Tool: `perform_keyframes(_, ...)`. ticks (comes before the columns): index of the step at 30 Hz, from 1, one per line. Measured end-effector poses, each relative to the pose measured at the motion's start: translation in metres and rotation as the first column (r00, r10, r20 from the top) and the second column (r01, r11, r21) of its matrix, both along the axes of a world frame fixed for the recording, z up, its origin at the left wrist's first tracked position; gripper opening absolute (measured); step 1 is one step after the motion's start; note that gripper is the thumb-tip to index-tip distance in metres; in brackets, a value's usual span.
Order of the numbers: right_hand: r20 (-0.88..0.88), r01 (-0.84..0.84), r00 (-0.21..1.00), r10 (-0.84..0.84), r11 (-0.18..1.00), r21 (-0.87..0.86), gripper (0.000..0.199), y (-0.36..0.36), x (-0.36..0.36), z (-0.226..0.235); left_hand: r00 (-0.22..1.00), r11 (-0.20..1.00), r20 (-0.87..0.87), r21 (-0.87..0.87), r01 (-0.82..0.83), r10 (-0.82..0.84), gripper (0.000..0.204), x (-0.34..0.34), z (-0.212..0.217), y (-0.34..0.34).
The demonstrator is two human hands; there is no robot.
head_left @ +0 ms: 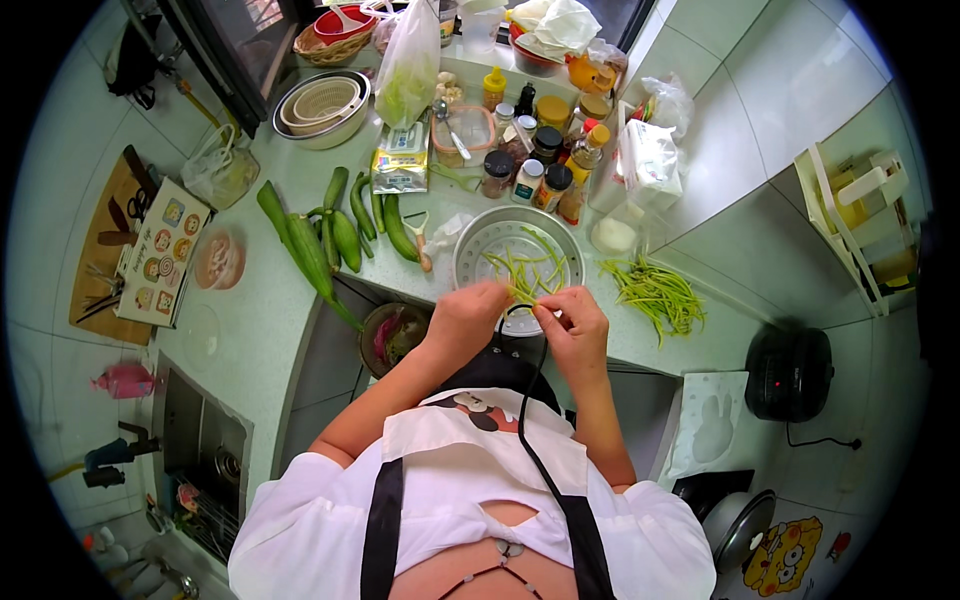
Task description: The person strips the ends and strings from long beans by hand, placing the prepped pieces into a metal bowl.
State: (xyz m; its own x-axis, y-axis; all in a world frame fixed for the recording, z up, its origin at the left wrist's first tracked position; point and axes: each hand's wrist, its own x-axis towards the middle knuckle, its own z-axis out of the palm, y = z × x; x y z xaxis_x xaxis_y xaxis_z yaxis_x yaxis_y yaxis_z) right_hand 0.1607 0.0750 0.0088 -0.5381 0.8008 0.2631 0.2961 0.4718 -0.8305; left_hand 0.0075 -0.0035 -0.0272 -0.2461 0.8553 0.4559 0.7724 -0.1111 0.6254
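My left hand (474, 314) and my right hand (576, 326) are close together over the near rim of a round metal basin (468, 262). Both hands are closed, fingertips pinching a thin yellow-green vegetable stem (521, 295) between them. Several similar stem pieces (530, 262) lie loose in the basin. To the right, on the counter, is a heap of the same slender stems (655, 293). A peeler (424, 254) with a wooden handle rests left of the basin. Part of what my fingers grip is hidden by the fingers themselves.
Long green gourds (305, 250) and peppers lie left of the peeler. Jars and bottles (548, 145) crowd the counter behind the basin. Below the counter edge stands a scrap bin (372, 335). A sink (195, 425) is at left, a black rice cooker (790, 372) at right.
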Motion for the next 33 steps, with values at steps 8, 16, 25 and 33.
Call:
perform_keyframes(8,-0.399,0.053,0.898,-0.184,0.947,-0.318,0.009,0.007,0.003,-0.009,0.99,0.983,-0.118,-0.175,0.059,-0.08,0.009,-0.002,-0.008,-0.011)
perform_keyframes(16,-0.64,-0.201,0.697,-0.324,0.768,-0.608,0.015,0.027,0.015,-0.005,0.944,0.757,-0.247,-0.567,-0.324,0.22,0.017,-0.062,-0.089,-0.088)
perform_keyframes(25,-0.622,-0.225,0.734,-0.273,0.766,-0.602,0.013,0.015,0.006,-0.008,0.874,0.504,-0.31,-0.723,-0.473,0.375,0.023,-0.095,-0.112,-0.13)
perform_keyframes(33,-0.498,-0.181,0.844,-0.199,0.769,-0.613,0.01,0.002,-0.006,-0.012,0.986,0.977,0.126,-0.198,-0.082,0.109,0.03,-0.045,0.0,-0.044)
